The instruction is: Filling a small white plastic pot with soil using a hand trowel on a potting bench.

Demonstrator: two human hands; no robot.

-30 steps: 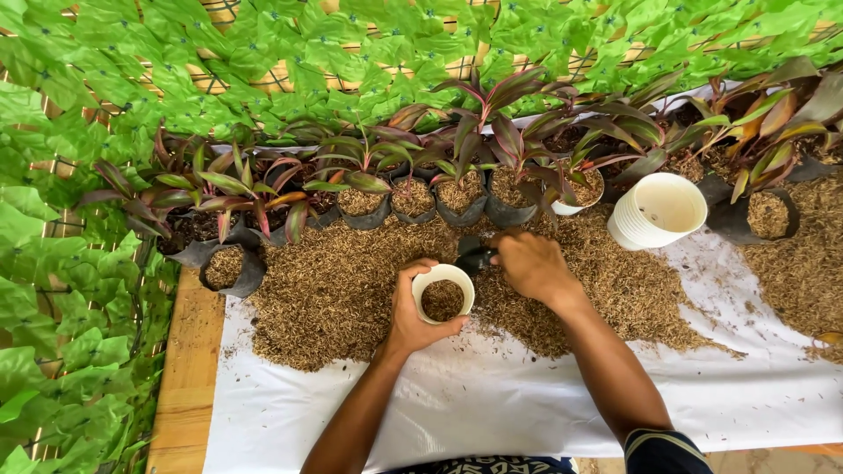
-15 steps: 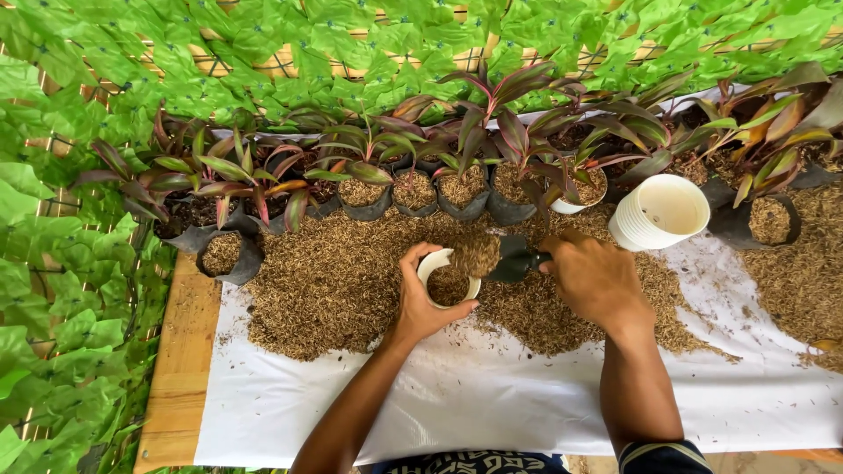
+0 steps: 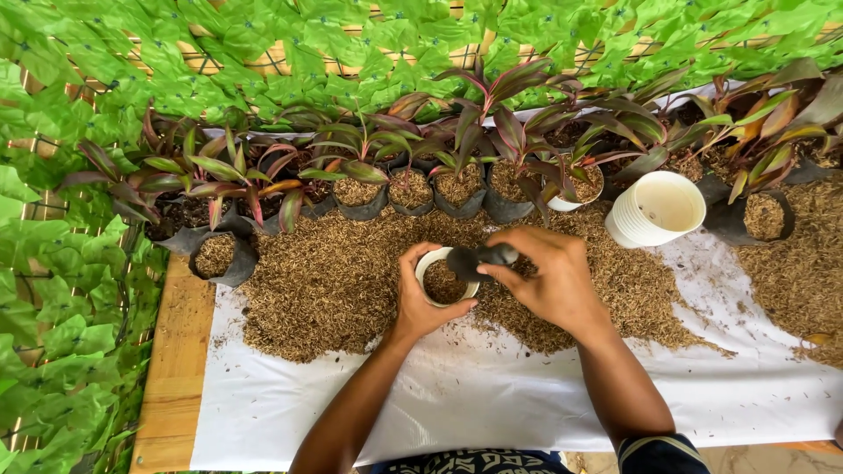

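Our left hand (image 3: 420, 303) grips the small white pot (image 3: 443, 279) on the husk pile (image 3: 334, 281); our right hand (image 3: 549, 281) clamps the dark scoop (image 3: 479, 258), tipped over its rim.

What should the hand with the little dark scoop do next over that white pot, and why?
Probably dip the scoop back into the husk pile for another load: the right hand holds it tipped over the white pot, which the left hand steadies and which looks only partly filled.

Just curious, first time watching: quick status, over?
Left hand grips small white pot. Right hand tips dark scoop over it. Nothing in the way.
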